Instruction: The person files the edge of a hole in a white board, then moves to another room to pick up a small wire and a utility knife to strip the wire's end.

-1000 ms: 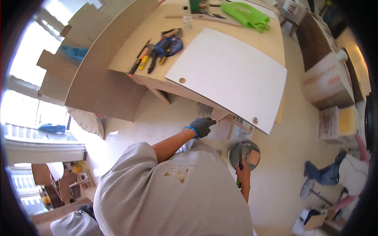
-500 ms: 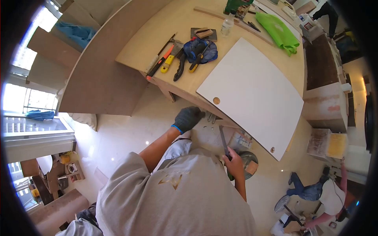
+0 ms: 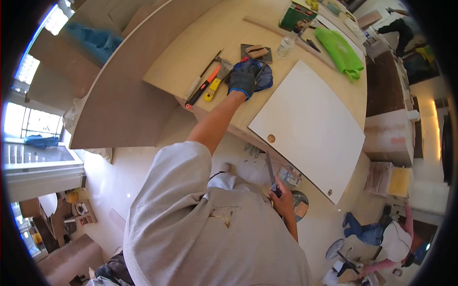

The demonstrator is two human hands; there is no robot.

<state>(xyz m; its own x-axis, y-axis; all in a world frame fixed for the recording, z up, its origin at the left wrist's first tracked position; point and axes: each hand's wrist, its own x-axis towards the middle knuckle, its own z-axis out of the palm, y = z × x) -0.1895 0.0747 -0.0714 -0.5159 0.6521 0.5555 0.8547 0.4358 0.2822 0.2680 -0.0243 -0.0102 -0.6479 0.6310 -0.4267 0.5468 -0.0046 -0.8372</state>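
My left hand (image 3: 243,78), in a dark knit glove with a blue cuff, lies over a blue cloth bundle (image 3: 265,80) and dark-handled tools on the wooden table (image 3: 167,71). Its fingers are hidden from above, so any grip cannot be made out. Just left of it are a yellow-handled tool (image 3: 210,92) and an orange-and-black handle (image 3: 204,90). My bare right hand (image 3: 283,199) is closed around the dark handle of a long flat file (image 3: 270,165), pointing away from me beside the table edge. A white panel (image 3: 315,128) with two round holes lies on the table.
Farther back are a flat dark block (image 3: 267,58), a clear bottle (image 3: 285,46), a green box (image 3: 296,16) and a green bag (image 3: 338,53). A curved brown panel (image 3: 124,95) stands at left. Another person (image 3: 396,240) crouches at lower right.
My left hand has moved forward from below the table edge onto the tools and blue cloth. My right hand still holds the file in about the same place.
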